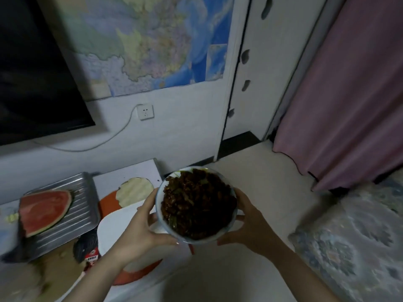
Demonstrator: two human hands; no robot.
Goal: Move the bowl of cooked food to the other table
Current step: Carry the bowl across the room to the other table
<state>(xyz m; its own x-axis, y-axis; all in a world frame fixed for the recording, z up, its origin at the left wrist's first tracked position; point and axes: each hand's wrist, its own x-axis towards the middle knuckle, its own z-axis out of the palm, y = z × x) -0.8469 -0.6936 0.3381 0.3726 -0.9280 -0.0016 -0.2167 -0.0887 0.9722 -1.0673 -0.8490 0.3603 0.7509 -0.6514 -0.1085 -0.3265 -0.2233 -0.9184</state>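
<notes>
Now bowl (196,205) held aloft by both hands, left hand (141,227) and right hand (248,225) cupping sides, past desk (130,171) edge. Food heaped to rim: tilt spills. Other table unseen.

A watermelon wedge (44,209) lies cut side up on a ridged metal tray (81,214) at nine o'clock on the bench (130,171). Just beside the tray, toward the centre, a pale flatbread (135,190) rests partly on an orange plate (106,202). Below the tray, at seven o'clock, sits a dark bottle with a red label (88,250). On the wall at twelve hangs a map (152,44), a white socket (145,111) under it. A pink curtain (349,94) falls at three o'clock.
</notes>
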